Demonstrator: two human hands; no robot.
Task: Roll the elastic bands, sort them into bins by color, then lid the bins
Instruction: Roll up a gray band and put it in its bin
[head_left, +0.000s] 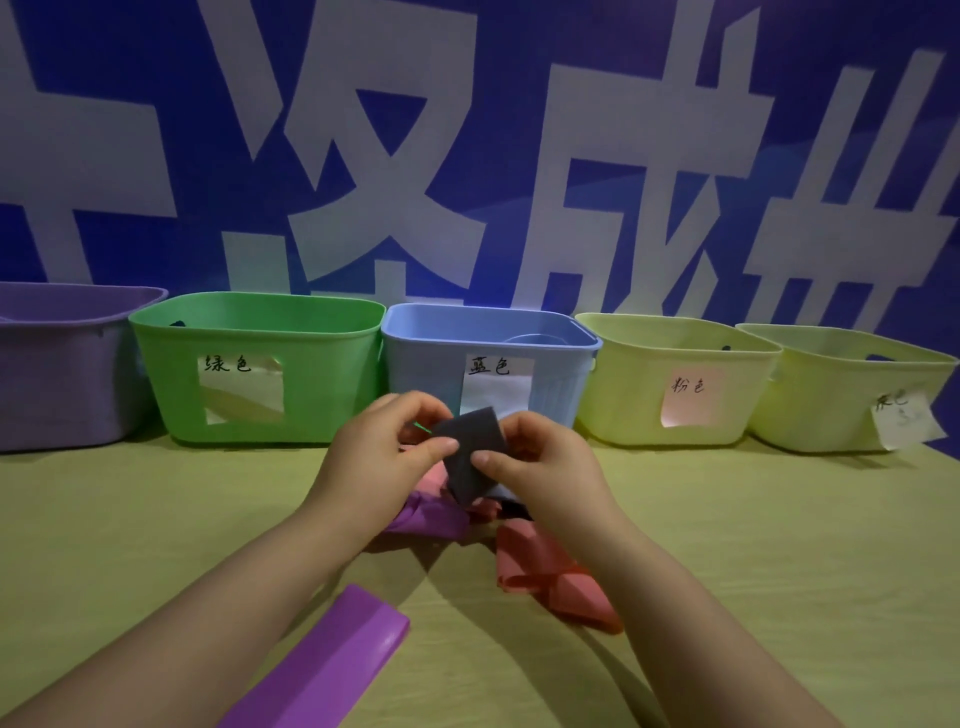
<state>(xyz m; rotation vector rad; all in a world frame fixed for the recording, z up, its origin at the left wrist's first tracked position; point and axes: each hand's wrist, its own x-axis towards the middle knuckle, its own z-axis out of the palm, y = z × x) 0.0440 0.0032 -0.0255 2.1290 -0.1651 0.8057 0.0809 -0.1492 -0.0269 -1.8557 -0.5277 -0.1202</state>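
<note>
The left hand (382, 452) and right hand (543, 465) each pinch a side edge of the dark grey band (470, 449), held above the bench (779, 571) before the blue bin (488, 338); it looks soft, light, perhaps stretchy; best rolled from one short end.

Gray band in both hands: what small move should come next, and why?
Probably roll the gray band up between the fingers. The left hand and right hand pinch its opposite edges above the pile of bands, and it looks flat, not yet rolled. Binning seems premature.
</note>
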